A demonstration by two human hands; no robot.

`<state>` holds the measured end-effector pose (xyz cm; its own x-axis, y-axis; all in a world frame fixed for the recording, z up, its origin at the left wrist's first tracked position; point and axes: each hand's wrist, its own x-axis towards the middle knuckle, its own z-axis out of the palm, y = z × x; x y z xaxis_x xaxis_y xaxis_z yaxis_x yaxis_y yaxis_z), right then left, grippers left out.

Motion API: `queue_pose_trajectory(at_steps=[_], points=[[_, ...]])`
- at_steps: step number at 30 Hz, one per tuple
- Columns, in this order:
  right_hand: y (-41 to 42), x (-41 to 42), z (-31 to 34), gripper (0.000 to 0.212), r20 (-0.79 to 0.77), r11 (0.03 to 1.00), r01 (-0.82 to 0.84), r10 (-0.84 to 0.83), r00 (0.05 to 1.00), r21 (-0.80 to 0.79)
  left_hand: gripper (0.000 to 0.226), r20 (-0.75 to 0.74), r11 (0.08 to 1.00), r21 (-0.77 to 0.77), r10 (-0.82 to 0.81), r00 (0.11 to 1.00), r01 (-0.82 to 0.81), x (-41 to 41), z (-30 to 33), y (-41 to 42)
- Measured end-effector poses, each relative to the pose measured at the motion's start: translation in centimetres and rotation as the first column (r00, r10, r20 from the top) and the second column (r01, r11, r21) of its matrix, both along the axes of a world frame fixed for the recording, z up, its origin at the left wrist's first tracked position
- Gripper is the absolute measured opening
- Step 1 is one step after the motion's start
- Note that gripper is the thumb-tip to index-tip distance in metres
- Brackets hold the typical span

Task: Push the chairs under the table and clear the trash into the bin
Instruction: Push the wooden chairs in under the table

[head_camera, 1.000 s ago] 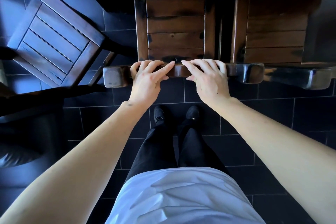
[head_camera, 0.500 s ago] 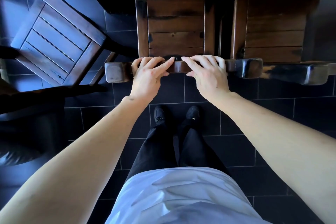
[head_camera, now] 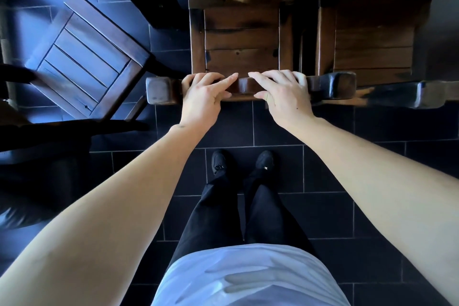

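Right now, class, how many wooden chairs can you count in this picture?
3. One dark slatted wooden chair sits partly under the table, both hands on its back rail; a second stands beside it on the right; a third stands angled at left. Others may be hidden.

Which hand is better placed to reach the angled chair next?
Left. The left hand sits on the chair back nearest the angled chair; the right hand would cross over.

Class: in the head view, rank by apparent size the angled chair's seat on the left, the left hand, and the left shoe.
1. Angled chair's seat
2. Left hand
3. Left shoe

The shoe is farther from the camera than the hand, so the true sizes stay unsure.
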<state>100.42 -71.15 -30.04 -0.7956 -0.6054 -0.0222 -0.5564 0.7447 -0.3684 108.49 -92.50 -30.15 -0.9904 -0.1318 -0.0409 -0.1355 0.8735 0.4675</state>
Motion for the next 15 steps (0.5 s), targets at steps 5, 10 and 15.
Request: queue_pose_trajectory(at_steps=[5, 10, 15], points=[[0.07, 0.15, -0.28, 0.04, -0.01, 1.0, 0.005, -0.005, 1.0, -0.008, 0.041, -0.019, 1.0, -0.005, -0.008, 1.0, 0.008, 0.09, -0.26, 0.06], [0.03, 0.09, -0.26, 0.04, -0.028, 1.0, 0.002, -0.002, 1.0, -0.011, 0.041, 0.001, 0.999, 0.026, -0.021, 1.0, 0.021, -0.2, -0.37, -0.32], [0.0, -0.01, -0.58, 0.04, -0.049, 1.0, -0.004, 0.002, 0.999, -0.026, 0.039, -0.034, 0.999, 0.009, -0.037, 0.999, 0.038, -0.23, -0.72, -0.45]])
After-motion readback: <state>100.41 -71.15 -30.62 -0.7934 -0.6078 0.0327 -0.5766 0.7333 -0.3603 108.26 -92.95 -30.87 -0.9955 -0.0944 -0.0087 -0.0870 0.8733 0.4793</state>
